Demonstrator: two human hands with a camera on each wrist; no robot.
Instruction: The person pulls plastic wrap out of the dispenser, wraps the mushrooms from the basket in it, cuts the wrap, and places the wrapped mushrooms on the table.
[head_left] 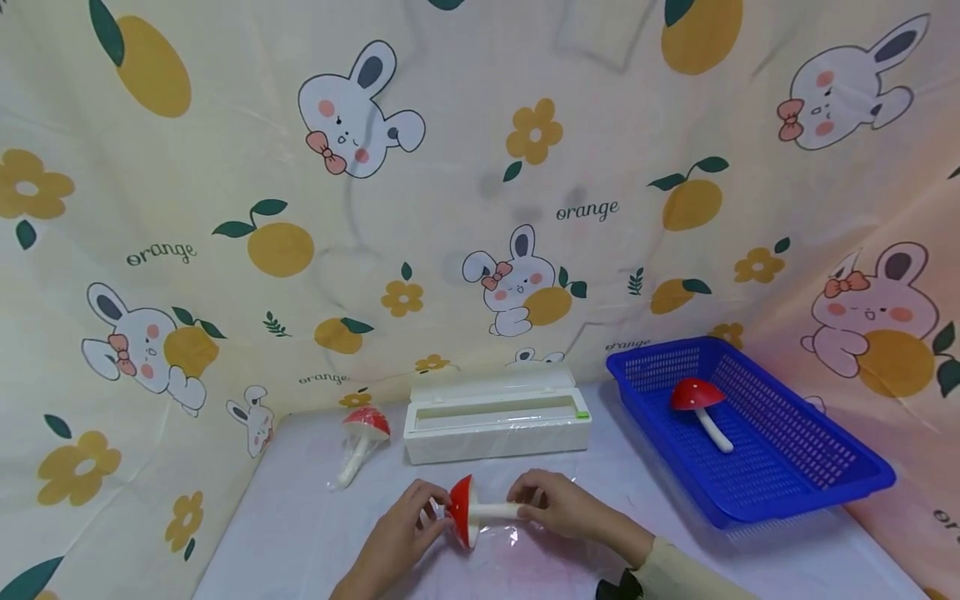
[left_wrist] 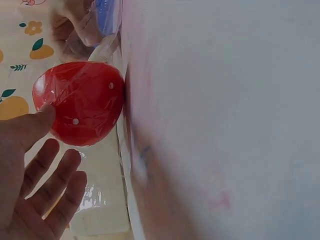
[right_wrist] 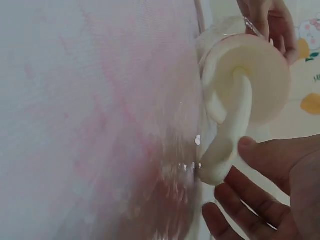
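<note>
Here, pinched red-capped mushroom [head_left: 471,512] by stem [right_wrist: 231,130] with right hand [head_left: 564,507], before white box [head_left: 498,443]. Touched cap [left_wrist: 87,105] with loosely spread left hand [head_left: 401,528].

Our white table [head_left: 300,517], as we see it from above.
On its pink-smudged surface we find a film-wrapped toy mushroom [head_left: 367,428] with a red cap lying at the back left, a long white cling-film dispenser [head_left: 495,442] with its lid raised just right of it, clear film [head_left: 513,540] spread at the front middle, and a blue perforated plastic basket [head_left: 806,502] at the right.
</note>
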